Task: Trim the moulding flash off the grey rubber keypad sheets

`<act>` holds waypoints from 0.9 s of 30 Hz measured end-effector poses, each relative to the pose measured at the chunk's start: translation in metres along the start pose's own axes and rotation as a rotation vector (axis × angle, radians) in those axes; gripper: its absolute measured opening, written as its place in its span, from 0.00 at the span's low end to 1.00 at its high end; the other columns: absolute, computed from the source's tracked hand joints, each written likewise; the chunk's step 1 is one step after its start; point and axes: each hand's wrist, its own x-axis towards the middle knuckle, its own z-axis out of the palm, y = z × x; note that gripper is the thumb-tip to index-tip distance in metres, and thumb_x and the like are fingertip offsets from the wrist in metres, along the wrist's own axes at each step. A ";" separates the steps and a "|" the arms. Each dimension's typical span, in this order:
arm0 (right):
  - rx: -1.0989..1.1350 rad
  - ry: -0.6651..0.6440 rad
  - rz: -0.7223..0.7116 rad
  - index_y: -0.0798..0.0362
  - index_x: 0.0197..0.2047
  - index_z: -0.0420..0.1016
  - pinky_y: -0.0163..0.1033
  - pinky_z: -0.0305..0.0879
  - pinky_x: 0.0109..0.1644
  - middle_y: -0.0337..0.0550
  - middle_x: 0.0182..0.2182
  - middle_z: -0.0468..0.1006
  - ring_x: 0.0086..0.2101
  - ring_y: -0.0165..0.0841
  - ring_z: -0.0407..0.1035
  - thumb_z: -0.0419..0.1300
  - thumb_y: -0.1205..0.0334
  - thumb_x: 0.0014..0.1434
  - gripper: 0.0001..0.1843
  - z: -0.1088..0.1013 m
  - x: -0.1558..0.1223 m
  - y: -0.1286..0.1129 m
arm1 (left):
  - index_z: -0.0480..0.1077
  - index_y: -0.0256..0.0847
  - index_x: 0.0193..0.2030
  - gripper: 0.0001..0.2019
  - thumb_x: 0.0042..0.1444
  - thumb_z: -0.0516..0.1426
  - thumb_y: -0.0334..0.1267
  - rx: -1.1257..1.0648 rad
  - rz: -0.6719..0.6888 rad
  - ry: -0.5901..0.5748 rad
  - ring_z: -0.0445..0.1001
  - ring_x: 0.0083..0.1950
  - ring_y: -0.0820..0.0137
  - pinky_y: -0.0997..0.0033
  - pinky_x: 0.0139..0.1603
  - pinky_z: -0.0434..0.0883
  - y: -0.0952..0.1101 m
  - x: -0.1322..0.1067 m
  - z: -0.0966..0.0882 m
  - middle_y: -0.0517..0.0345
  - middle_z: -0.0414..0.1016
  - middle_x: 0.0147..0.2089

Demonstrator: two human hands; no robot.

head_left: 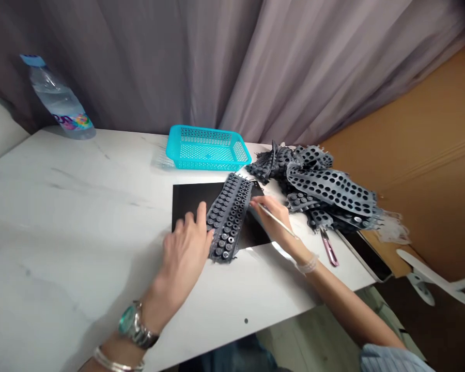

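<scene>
A grey rubber strip (228,217) studded with rows of round moulded pieces lies across a black sheet (191,202). My left hand (184,253) rests with fingers apart against the strip's left edge, holding nothing. My right hand (273,219) grips a slim metal tool (279,222), whose tip sits at the strip's right edge. Behind that hand lies a tangled pile of similar perforated grey strips (329,186). The part of the black sheet under the strip is hidden.
A turquoise plastic basket (207,149) stands at the back of the white marble table (81,206), and a plastic water bottle (58,101) lies tilted at the far left. Pink-handled scissors (328,248) and a dark flat device (366,256) lie near the right edge. Curtains and cardboard stand behind.
</scene>
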 end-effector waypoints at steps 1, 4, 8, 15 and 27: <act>0.026 0.015 -0.030 0.51 0.39 0.73 0.38 0.69 0.39 0.43 0.35 0.79 0.34 0.34 0.73 0.55 0.58 0.67 0.09 -0.002 -0.010 -0.009 | 0.62 0.37 0.60 0.18 0.63 0.52 0.34 0.165 0.123 0.068 0.77 0.45 0.56 0.58 0.40 0.75 0.000 -0.002 -0.003 0.44 0.75 0.44; 0.101 -0.001 -0.169 0.52 0.43 0.73 0.36 0.72 0.38 0.45 0.37 0.79 0.34 0.32 0.74 0.56 0.65 0.66 0.04 0.000 -0.035 -0.030 | 0.67 0.34 0.58 0.16 0.65 0.51 0.33 0.340 0.522 0.071 0.71 0.58 0.56 0.54 0.57 0.71 -0.004 -0.008 0.003 0.41 0.73 0.56; 0.091 -0.084 -0.361 0.56 0.49 0.70 0.39 0.75 0.44 0.49 0.39 0.80 0.40 0.35 0.76 0.57 0.70 0.65 0.09 0.009 -0.050 -0.045 | 0.65 0.29 0.62 0.20 0.67 0.49 0.35 0.385 0.635 0.023 0.67 0.64 0.58 0.56 0.64 0.66 -0.017 -0.018 0.027 0.38 0.68 0.64; -0.035 -0.137 -0.523 0.58 0.50 0.70 0.46 0.76 0.45 0.55 0.46 0.79 0.49 0.41 0.73 0.55 0.73 0.64 0.11 0.016 -0.054 -0.048 | 0.64 0.29 0.64 0.22 0.69 0.45 0.36 0.445 0.654 -0.028 0.65 0.66 0.57 0.55 0.64 0.65 -0.021 -0.021 0.030 0.45 0.66 0.66; -0.176 -0.238 -0.644 0.61 0.49 0.72 0.49 0.76 0.49 0.61 0.50 0.78 0.53 0.44 0.72 0.50 0.73 0.67 0.13 0.007 -0.048 -0.048 | 0.61 0.29 0.66 0.23 0.70 0.45 0.38 0.444 0.622 -0.078 0.62 0.67 0.58 0.56 0.66 0.61 -0.019 -0.019 0.029 0.46 0.64 0.68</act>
